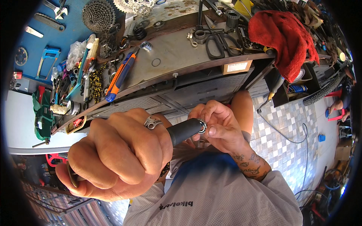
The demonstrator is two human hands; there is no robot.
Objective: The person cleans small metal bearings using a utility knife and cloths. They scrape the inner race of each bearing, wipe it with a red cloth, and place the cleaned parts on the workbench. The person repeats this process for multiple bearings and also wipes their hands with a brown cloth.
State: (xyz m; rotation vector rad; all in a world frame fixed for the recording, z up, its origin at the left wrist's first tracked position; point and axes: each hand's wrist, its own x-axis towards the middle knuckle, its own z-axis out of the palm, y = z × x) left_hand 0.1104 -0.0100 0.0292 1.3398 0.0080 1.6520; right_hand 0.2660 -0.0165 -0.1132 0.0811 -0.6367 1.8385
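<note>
Large in the foreground, my left hand [120, 150] is closed in a fist around a black tube [184, 131], which sticks out of it to the right. That hand wears a silver ring [152, 122]. By its fingertips shows a thin brownish curved edge that I cannot make out. At the tube's far end, my right hand [222, 126] pinches a small silver bearing ring [203, 127] between thumb and fingers. The bearing ring is against the mouth of the tube; whether it is seated inside, I cannot tell. Both hands are above my lap, in front of the workbench [177, 56].
On the bench lie an orange-and-blue utility knife [121, 77], a thin ring [156, 62], a silver threaded part [146, 46] and black-handled scissors [220, 47]. A red cloth [283, 41] hangs over its right edge. Loose tools crowd the left end. A hose [286, 139] trails over the tiled floor.
</note>
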